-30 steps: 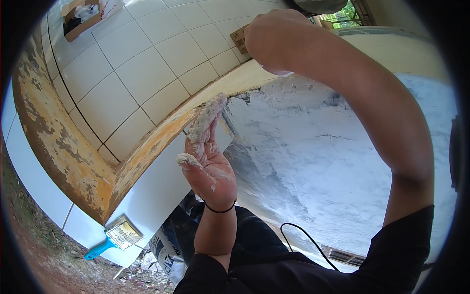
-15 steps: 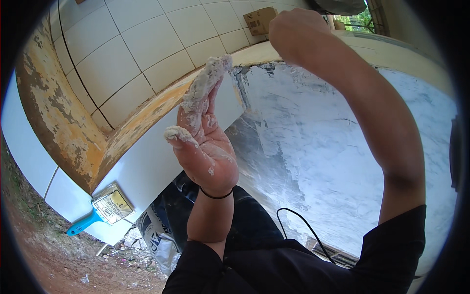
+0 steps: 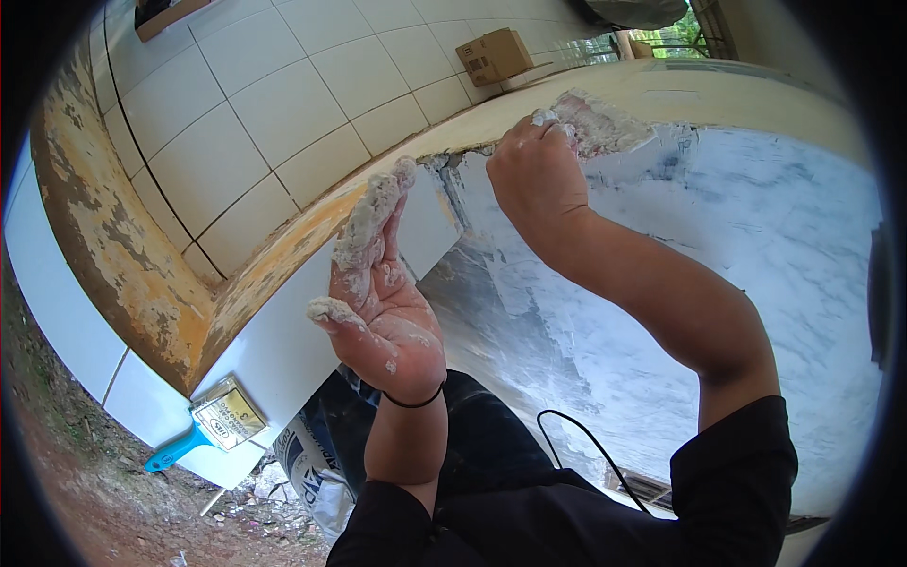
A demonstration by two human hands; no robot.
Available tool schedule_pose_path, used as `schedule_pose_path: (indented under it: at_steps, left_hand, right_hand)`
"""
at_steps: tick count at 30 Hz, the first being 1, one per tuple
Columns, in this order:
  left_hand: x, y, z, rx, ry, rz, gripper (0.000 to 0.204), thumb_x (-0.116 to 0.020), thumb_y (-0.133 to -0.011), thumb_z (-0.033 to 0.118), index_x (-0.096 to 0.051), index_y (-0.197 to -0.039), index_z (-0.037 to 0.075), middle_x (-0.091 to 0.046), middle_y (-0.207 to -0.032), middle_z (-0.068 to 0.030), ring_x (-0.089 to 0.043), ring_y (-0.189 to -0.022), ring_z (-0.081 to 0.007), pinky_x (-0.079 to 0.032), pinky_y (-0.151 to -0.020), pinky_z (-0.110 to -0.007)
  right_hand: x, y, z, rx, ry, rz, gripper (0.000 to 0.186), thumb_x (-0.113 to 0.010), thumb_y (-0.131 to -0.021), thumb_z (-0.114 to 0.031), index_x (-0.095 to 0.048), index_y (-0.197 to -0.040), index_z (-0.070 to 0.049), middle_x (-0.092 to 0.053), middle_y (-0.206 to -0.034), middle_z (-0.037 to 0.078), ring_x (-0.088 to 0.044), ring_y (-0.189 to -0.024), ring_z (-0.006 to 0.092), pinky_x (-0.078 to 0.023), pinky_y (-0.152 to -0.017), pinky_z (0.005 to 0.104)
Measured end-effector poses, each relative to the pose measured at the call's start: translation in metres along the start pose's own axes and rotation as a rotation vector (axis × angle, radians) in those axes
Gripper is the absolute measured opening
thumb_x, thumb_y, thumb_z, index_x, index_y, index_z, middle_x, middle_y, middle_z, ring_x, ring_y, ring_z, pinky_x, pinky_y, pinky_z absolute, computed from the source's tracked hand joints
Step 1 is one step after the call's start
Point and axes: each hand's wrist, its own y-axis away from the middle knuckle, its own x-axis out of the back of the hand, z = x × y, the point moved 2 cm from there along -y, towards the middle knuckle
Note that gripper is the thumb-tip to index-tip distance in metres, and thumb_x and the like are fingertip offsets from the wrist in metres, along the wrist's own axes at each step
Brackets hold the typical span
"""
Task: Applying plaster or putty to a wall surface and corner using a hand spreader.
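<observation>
My left hand (image 3: 392, 326) is raised palm up with its fingers stretched out, and pale wet paste (image 3: 367, 227) thickly coats the fingers and thumb tip. My right hand (image 3: 540, 175) is closed at the top edge of a white marble-patterned surface (image 3: 699, 255). Whitish paste shows at its fingertips; whatever else they grip is hidden. Right beside those fingers, a rough pale patch (image 3: 609, 129) lies along the ledge's edge. Grey smears and a ragged border run down the left part of the marble-patterned surface.
A blue-handled paintbrush (image 3: 215, 422) lies on white tile at the left. Behind it stands a low wall with peeling yellow paint (image 3: 132, 255). A cardboard box (image 3: 494, 57) sits on the tiled floor beyond. A printed sack (image 3: 312, 472) and a black cable (image 3: 595, 435) are near my body.
My right hand has come down and towards me from above the ledge, uncovering the rough patch. My left hand stays raised and open, slightly lower. The whole view has shifted a little.
</observation>
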Motion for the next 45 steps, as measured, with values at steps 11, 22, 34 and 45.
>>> schedule_pose_path:
  at_steps: [11,22,34,45]
  left_hand:
    - [-0.011,0.005,-0.005,0.028,0.063,-0.04,0.07,-0.01,-0.088,0.044,-0.042,-0.114,-0.012,-0.048,-0.111,-0.03,-0.044,-0.109,-0.0408,-0.031,-0.098,-0.045]
    - [-0.026,0.008,-0.005,0.058,-0.024,-0.086,0.069,-0.01,-0.089,0.043,-0.043,-0.114,-0.013,-0.048,-0.11,-0.0299,-0.046,-0.109,-0.0386,-0.033,-0.097,-0.045]
    - [-0.02,0.006,-0.012,-0.005,0.085,-0.019,0.07,-0.01,-0.089,0.044,-0.042,-0.115,-0.012,-0.048,-0.111,-0.0296,-0.045,-0.109,-0.0393,-0.032,-0.097,-0.045]
    - [-0.002,0.017,-0.018,0.097,0.006,0.1,0.072,-0.012,-0.088,0.047,-0.043,-0.113,-0.013,-0.047,-0.112,-0.0301,-0.044,-0.11,-0.0391,-0.029,-0.099,-0.045]
  right_hand:
    - [-0.013,0.074,0.003,0.023,-0.109,0.245,0.024,-0.054,-0.069,-0.011,-0.061,-0.087,0.003,-0.06,-0.091,0.018,-0.057,-0.073,0.0204,-0.042,-0.06,0.0255]
    - [0.036,0.124,0.054,0.177,-0.354,0.556,0.018,-0.054,-0.064,-0.012,-0.062,-0.079,-0.005,-0.059,-0.072,0.009,-0.055,-0.071,0.0192,-0.042,-0.063,0.0303]
    - [0.071,-0.036,0.145,0.1,-0.408,-0.007,0.023,-0.058,-0.065,-0.008,-0.064,-0.086,-0.003,-0.062,-0.092,0.015,-0.06,-0.085,0.0264,-0.048,-0.068,0.0332]
    - [0.025,-0.103,0.09,0.119,-0.249,-0.538,0.029,-0.062,-0.059,-0.014,-0.066,-0.088,-0.011,-0.062,-0.093,0.012,-0.059,-0.085,0.0256,-0.047,-0.067,0.0366]
